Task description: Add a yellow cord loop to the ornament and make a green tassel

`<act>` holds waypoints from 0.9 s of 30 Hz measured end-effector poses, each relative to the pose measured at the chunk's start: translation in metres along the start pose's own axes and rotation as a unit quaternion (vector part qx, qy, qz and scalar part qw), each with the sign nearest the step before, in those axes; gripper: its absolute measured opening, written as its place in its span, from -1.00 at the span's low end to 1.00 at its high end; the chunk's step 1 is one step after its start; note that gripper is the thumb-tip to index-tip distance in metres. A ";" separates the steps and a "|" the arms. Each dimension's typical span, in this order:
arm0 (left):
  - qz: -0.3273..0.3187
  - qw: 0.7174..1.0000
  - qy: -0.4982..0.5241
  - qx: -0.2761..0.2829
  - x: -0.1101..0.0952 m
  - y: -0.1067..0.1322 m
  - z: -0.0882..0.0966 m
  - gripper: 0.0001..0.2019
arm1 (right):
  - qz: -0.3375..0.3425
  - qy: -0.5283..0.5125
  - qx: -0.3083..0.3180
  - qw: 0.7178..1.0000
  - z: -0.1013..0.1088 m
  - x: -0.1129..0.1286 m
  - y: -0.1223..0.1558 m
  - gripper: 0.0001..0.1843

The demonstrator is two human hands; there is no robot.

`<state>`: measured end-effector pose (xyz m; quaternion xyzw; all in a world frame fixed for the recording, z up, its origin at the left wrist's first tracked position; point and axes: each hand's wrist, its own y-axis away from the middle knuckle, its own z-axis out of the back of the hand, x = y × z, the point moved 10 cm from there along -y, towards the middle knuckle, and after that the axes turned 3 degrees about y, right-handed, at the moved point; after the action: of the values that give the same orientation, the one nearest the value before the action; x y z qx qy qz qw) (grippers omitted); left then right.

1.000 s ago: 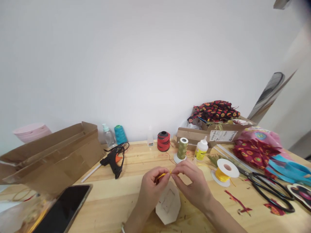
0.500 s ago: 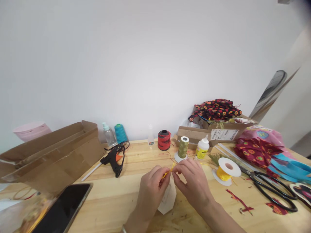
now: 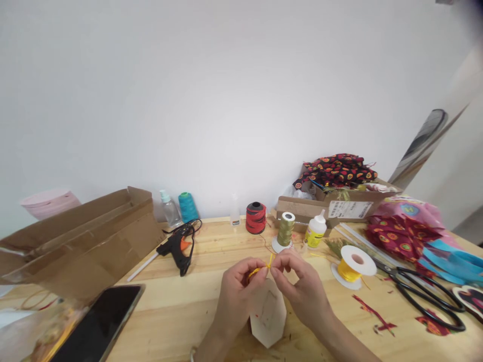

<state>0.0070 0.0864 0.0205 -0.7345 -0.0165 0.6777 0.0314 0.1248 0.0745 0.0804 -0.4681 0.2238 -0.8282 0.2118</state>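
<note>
A short yellow cord (image 3: pixel 270 261) is pinched between the fingertips of both hands, with a small loop or knot where they meet. My left hand (image 3: pixel 241 287) is closed on it, and more of the yellow cord shows inside its fingers. From the right, my right hand (image 3: pixel 300 281) pinches the cord with thumb and forefinger. Below the hands is a pale, flat-faced piece with angled corners (image 3: pixel 267 317), marked with faint lines and red specks; whether it hangs from the cord or rests on the table I cannot tell. My left hand partly hides it.
To the right lie a spool of yellow cord (image 3: pixel 349 272), black scissors (image 3: pixel 430 296) and red fabric scraps (image 3: pixel 375 314). Behind stand thread cones (image 3: pixel 255 219) and a glue bottle (image 3: pixel 315 232). Leftward are a glue gun (image 3: pixel 180 247), a phone (image 3: pixel 100 322) and a cardboard box (image 3: pixel 94 241).
Both fingertips have stayed close together on the cord while the right hand has turned slightly. More of the pale piece below now shows, and the yellow cord's end stands up more visibly.
</note>
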 end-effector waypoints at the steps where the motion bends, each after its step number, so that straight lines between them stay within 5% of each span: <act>1: 0.015 1.000 0.011 -0.003 0.003 0.000 0.000 -0.86 | -0.024 -0.023 0.010 0.999 -0.002 -0.004 0.000 -0.87; 6: 0.045 0.998 0.030 -0.013 0.010 0.000 0.001 -0.84 | -0.052 -0.059 0.029 0.997 -0.006 -0.009 0.000 -0.88; 14: 0.071 0.994 0.082 0.013 0.015 0.002 -0.003 -0.82 | 0.117 0.058 -0.021 0.991 0.004 0.020 0.002 -0.88; 22: 0.074 0.995 0.068 0.016 0.020 0.000 -0.003 -0.80 | 0.243 0.214 -0.034 0.945 0.005 0.050 0.008 -0.87; 27: 0.061 0.997 0.048 0.019 0.017 -0.001 -0.001 -0.80 | 0.223 0.177 -0.030 0.958 0.008 0.047 0.007 -0.89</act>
<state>0.0094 0.0887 0.0038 -0.7652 0.0424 0.6424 0.0045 0.1109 0.0414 0.1120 -0.2586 0.3814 -0.8225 0.3334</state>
